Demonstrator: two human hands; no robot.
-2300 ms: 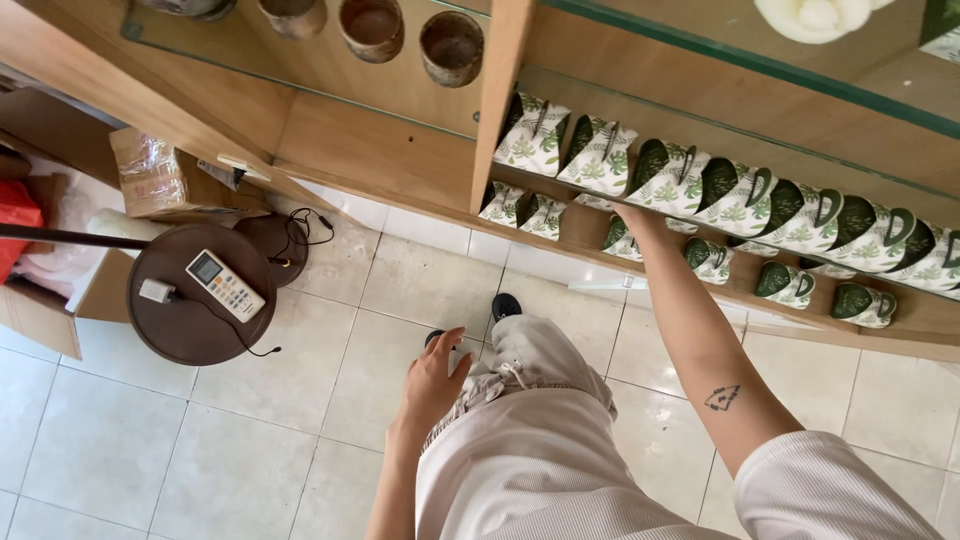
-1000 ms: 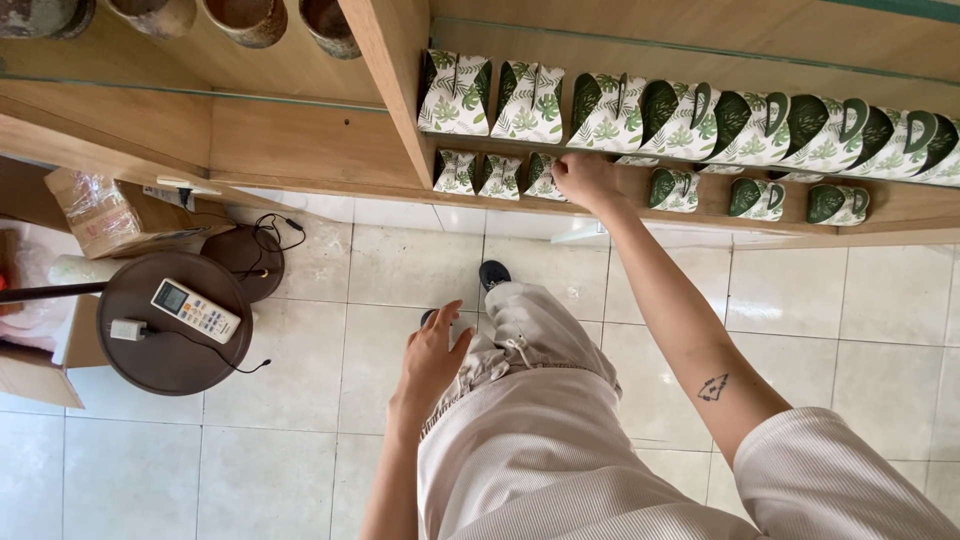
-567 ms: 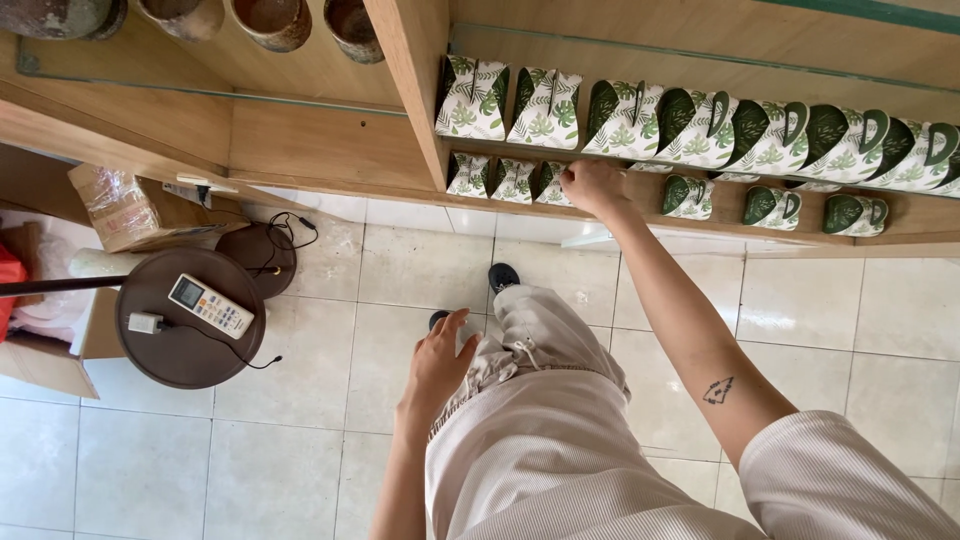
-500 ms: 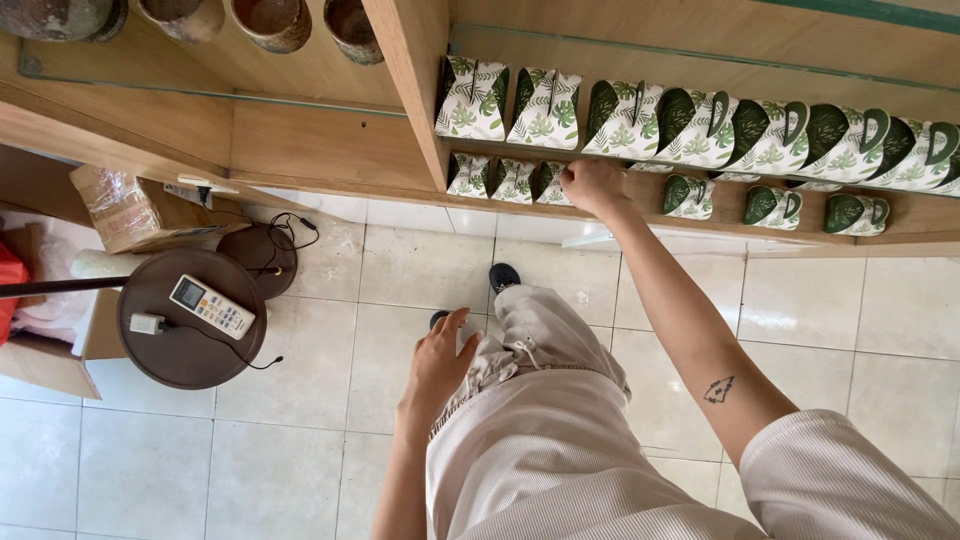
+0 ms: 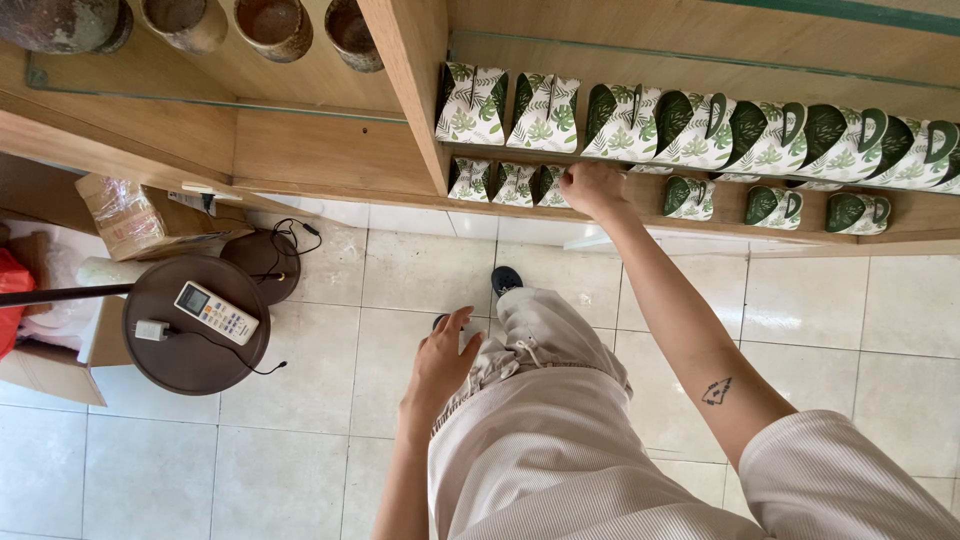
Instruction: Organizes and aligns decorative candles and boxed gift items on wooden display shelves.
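Your right hand (image 5: 592, 188) grips 1 mug (image 5: 553, 186) on the lower shelf (image 5: 930, 222); your left hand (image 5: 442, 362) hangs loose, empty.

A small white cup (image 5: 553, 186) with a green leaf pattern is touched by the right hand (image 5: 592, 188) on the lower wooden shelf (image 5: 640, 215); it is set on its side at the end of a short row of like cups (image 5: 492, 183); the part under the fingers is hidden.

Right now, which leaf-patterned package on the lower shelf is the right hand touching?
The right hand touches the third leaf-patterned package from the wooden divider; the others sit untouched.
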